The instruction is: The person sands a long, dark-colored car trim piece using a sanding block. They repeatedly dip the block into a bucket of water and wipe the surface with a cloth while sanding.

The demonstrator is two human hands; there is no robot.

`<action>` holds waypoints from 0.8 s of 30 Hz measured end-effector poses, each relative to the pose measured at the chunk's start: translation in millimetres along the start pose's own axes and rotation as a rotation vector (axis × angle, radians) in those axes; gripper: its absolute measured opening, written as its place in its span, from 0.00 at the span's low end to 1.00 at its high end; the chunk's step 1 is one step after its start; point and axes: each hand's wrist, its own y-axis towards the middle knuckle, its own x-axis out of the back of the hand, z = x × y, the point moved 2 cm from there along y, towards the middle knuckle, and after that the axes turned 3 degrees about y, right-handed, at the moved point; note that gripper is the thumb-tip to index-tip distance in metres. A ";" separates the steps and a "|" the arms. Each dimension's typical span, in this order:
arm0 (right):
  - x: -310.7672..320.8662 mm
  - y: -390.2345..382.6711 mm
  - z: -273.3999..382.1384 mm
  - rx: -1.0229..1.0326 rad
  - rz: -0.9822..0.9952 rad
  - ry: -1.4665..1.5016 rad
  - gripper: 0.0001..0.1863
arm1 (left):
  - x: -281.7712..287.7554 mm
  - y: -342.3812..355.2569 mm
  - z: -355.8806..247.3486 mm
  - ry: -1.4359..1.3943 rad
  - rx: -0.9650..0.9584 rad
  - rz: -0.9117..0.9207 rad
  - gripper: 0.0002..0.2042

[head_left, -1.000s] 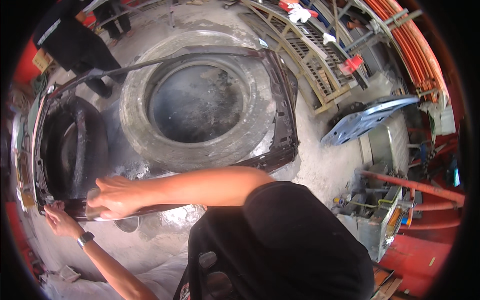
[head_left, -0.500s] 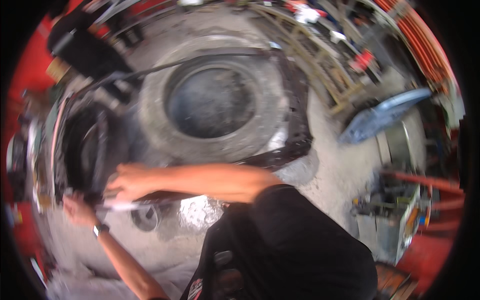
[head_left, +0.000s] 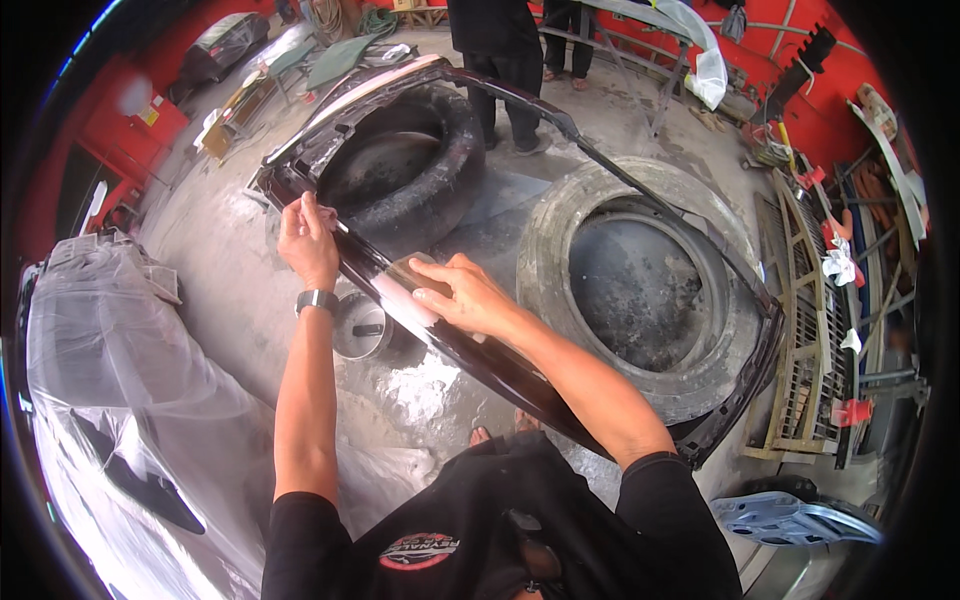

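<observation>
A large dark car body frame (head_left: 505,362) lies across two tyres, slanting from upper left to lower right in front of me. A pale, whitish patch (head_left: 405,300) marks its near rail. My left hand (head_left: 308,243) is at the rail's left end near the frame's corner, its fingers bent together with the thumb against them. Whether anything small is between those fingers I cannot make out. My right hand (head_left: 468,292) reaches over the rail beside the patch, index finger and thumb stretched out and apart. Its remaining fingers are partly hidden.
Under the frame are a black tyre (head_left: 465,165) and a larger grey, dusty tyre (head_left: 545,235). A round metal tin (head_left: 362,325) stands on the floor. Plastic sheeting (head_left: 120,340) drapes a bulky shape at left. Another person (head_left: 497,50) stands beyond; a blue-grey panel (head_left: 800,518) lies lower right.
My view has swung left, so the frame and tyres appear further right, and the blur has gone. Both hands remain at the near rail, with the right one now further from the left.
</observation>
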 end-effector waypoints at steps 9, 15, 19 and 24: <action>25.8 -29.6 -0.6 0.015 -0.005 -0.034 0.31 | 45.9 -65.3 9.2 0.142 0.076 -0.272 0.25; 85.2 -68.3 -13.1 -0.053 -0.183 -0.007 0.29 | 40.6 -64.9 0.2 0.057 0.582 0.211 0.33; 75.6 -87.9 11.2 0.012 -0.239 -0.234 0.27 | 65.8 -48.8 23.9 -0.169 0.848 0.451 0.22; 14.3 -109.9 52.3 0.145 -0.461 -0.364 0.30 | 57.0 -58.7 32.0 -0.128 0.828 0.425 0.26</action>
